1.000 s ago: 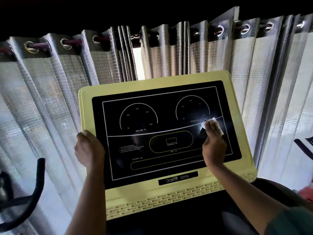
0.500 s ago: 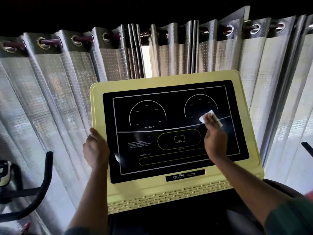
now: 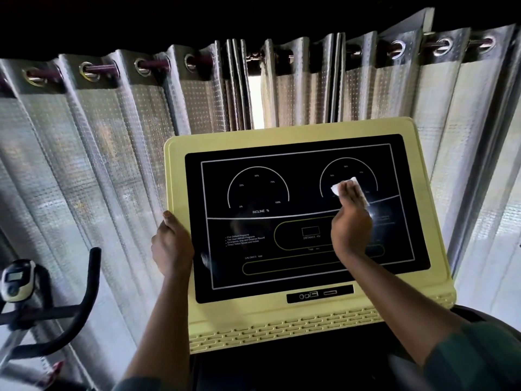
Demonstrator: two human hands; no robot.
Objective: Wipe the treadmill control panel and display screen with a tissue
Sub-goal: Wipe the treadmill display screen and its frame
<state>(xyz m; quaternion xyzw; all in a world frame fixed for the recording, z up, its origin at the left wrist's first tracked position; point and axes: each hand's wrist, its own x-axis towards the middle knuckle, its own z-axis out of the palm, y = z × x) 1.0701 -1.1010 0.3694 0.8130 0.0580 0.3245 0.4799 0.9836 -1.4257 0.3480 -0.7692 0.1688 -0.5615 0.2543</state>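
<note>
At lower left of the frame stands an exercise bike (image 3: 17,280), well apart from the work. Right of it, the left hand (image 3: 172,249) grips the left edge of the yellow control panel (image 3: 180,176), steadying it. The panel's long axis runs across the frame, its face tilted up toward the person. On the display screen (image 3: 282,165), upper right, the right hand (image 3: 351,230) presses a folded tissue (image 3: 345,184) under fairly straight fingers, inside the right dial. Even, overlapping strokes would likely serve best here. The hand hides the tissue's own long axis.

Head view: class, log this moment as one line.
left hand grips panel edge | right hand presses tissue on right dial | step: wiping screen
</note>
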